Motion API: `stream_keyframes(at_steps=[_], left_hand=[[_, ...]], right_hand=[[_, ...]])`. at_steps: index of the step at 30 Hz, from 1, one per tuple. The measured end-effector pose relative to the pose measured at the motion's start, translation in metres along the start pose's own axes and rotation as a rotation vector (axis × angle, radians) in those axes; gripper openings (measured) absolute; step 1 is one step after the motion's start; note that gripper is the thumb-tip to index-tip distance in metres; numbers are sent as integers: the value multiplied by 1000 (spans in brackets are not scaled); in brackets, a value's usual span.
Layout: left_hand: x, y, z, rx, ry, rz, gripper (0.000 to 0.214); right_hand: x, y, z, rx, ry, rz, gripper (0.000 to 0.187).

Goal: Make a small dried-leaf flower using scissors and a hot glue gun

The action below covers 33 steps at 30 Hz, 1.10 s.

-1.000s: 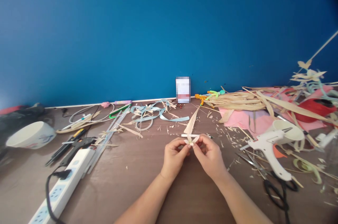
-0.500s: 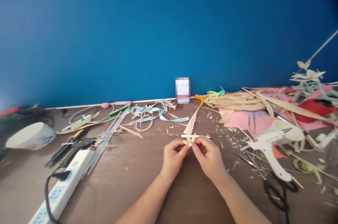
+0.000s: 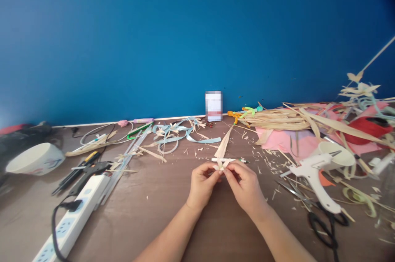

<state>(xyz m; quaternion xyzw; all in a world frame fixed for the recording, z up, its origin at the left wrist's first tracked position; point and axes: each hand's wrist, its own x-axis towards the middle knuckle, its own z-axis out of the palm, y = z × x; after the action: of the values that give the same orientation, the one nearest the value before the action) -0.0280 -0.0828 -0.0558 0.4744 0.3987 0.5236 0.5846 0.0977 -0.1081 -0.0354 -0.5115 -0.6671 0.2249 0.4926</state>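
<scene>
Between my hands is a small pale flower [image 3: 220,166] with pointed petals, which looks made of dried husk. My left hand [image 3: 204,180] pinches its left side with thumb and fingertips. From the other side my right hand [image 3: 242,182] pinches it the same way, the two thumbs close together. Just beyond the flower lies a white pen [image 3: 226,159] on the table. A broad strip of dried husk [image 3: 224,143] stretches away behind the pen. The flower's underside is hidden by my fingers.
Right: a white glue gun [image 3: 317,179], black-handled scissors [image 3: 324,223], a pale cup [image 3: 344,156] and a husk bundle [image 3: 274,119]. Left: a white power strip [image 3: 88,196], a black glue gun [image 3: 89,173] and a bowl [image 3: 37,159]. Blue ribbon [image 3: 185,128] lies behind, before a blue wall.
The flower has tilted slightly between my fingertips, and its petals show at a different angle. Both hands keep their pinch in almost the same place.
</scene>
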Motion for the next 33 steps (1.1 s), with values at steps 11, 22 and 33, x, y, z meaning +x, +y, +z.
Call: stream_keyframes(at_steps=[11,22,33], left_hand=[[2,3,-2,29,-75,67,5],[0,2,-1,-16,-4,-81,15],[-1,6,7,-146,85,-184,20]], right_hand=[[2,-6,-2,22,19,63,17],[-8,-47,-39,-377,-68,199,13],[-60,29,-160,-1111,284,474,64]])
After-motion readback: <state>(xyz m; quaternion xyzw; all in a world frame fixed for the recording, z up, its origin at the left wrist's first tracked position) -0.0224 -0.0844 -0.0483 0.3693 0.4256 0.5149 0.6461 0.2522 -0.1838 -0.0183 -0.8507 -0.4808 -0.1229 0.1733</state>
